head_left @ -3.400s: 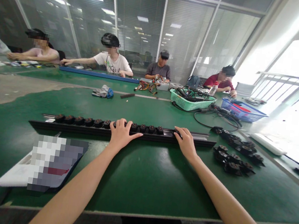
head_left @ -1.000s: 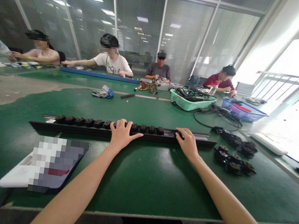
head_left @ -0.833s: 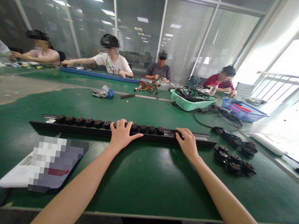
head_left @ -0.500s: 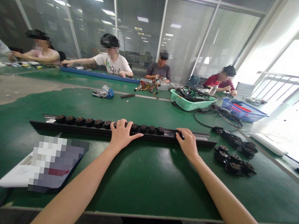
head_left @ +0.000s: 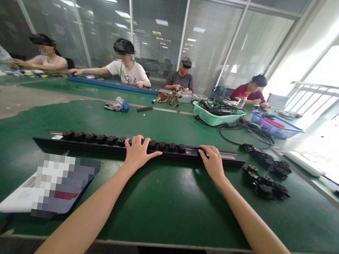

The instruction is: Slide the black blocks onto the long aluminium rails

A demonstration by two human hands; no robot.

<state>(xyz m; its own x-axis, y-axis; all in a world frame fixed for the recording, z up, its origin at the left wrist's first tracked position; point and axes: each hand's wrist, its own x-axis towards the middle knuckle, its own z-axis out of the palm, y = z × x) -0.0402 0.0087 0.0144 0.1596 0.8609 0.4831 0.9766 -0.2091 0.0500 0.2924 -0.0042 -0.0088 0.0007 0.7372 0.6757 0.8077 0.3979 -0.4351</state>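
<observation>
A long black channel rail (head_left: 108, 151) lies across the table in front of me, with a row of round-topped black socket modules (head_left: 100, 138) seated in it. Spread over the row, my left hand (head_left: 138, 151) rests on the modules and rail, thumb stretched out to the right. My right hand (head_left: 214, 162) pinches a black socket module (head_left: 203, 151) at the rail's right part. That module is mostly hidden by my fingers, and a bare stretch of rail separates it from the row. Several loose socket modules (head_left: 264, 185) lie in two groups to the right of the rail.
A white device and dark pad (head_left: 80, 190) lie at the near left. Farther back are gloves (head_left: 117, 104), a dark strip (head_left: 144, 109), a green basket (head_left: 215, 117) of cables and a blue basket (head_left: 276, 128). Several people sit across the table, one touching a long blue bar (head_left: 112, 85).
My hands, the rail and the modules stay practically in place. Across the table, the hands of the person in red have shifted slightly.
</observation>
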